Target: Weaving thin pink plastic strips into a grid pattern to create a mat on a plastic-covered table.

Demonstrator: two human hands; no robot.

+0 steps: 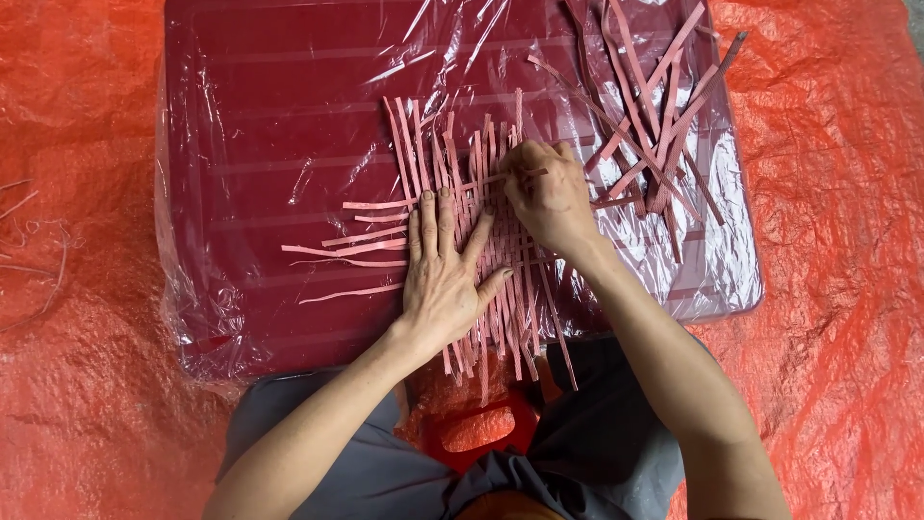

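A partly woven mat of pink strips (pixel 500 260) lies on a dark red board wrapped in clear plastic (pixel 279 125). My left hand (pixel 445 274) rests flat on the weave, fingers spread, pressing it down. My right hand (pixel 544 193) is at the mat's upper right, its fingers pinched on one horizontal pink strip (pixel 481 181) that runs across the upright strips. Loose strip ends stick out to the left, top and bottom of the weave.
A pile of loose pink strips (pixel 654 106) lies at the board's upper right. An orange crinkled tarp (pixel 77 318) covers the ground all around. A red plastic stool edge (pixel 481 433) shows between my knees. Thin scraps (pixel 29 241) lie at far left.
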